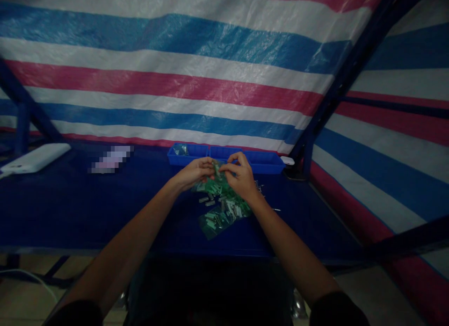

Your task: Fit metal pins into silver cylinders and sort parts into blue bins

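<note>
My left hand (198, 170) and my right hand (240, 175) meet over the middle of the blue table, in front of the blue bins. Between them is a small clear plastic bag (219, 170), pinched by the fingers of both hands. What lies inside the bag is too small to make out. Under my hands spreads a pile of small green, white and metallic pieces (228, 195). Closer to me lies another clear bag (214, 222) with small pale pieces in it. A few short metal pieces (206, 201) rest loose at the pile's left side.
A row of blue bins (261, 163) stands at the table's back, with a clear bag (181, 149) in the left one. A white device (37, 158) lies far left. Striped sheeting (168, 83) and a dark blue frame post (307, 157) bound the table (105, 213).
</note>
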Demonstrator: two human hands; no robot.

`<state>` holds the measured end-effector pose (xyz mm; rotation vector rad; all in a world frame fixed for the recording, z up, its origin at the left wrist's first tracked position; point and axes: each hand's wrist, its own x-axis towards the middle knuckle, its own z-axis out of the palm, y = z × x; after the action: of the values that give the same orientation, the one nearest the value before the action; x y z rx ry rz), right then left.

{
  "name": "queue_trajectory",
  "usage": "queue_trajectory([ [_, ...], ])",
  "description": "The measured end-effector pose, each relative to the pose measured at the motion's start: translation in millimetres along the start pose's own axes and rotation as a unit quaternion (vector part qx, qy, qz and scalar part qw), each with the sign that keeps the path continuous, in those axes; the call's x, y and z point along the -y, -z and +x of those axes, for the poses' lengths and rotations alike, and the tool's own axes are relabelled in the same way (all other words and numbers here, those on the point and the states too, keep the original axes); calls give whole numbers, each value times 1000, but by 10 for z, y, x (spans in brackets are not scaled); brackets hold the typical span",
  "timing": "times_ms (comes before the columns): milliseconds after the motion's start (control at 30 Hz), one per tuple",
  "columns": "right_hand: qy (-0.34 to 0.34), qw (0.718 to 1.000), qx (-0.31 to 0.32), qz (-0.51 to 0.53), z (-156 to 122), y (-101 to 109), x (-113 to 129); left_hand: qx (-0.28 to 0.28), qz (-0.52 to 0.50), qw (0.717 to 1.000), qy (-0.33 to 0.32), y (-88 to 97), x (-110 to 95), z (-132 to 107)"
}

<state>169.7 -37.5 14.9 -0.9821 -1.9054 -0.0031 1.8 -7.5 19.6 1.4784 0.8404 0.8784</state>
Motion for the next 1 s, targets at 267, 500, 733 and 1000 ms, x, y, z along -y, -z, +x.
queue_trajectory([
  [267,-176,976,39,121,23,-57,-75,-217,274,914,-205,-73,53,50],
  [500,-320,888,0,331,45,-136,-5,-211,236,902,-293,-255,3,-34],
  [733,-252,944,-113,181,56,-31,-23,-217,257,914,-226,-207,37,18],
  [1000,-84,991,-93,36,-6,-53,16,-165,6,986,-30,-202,25,45],
])
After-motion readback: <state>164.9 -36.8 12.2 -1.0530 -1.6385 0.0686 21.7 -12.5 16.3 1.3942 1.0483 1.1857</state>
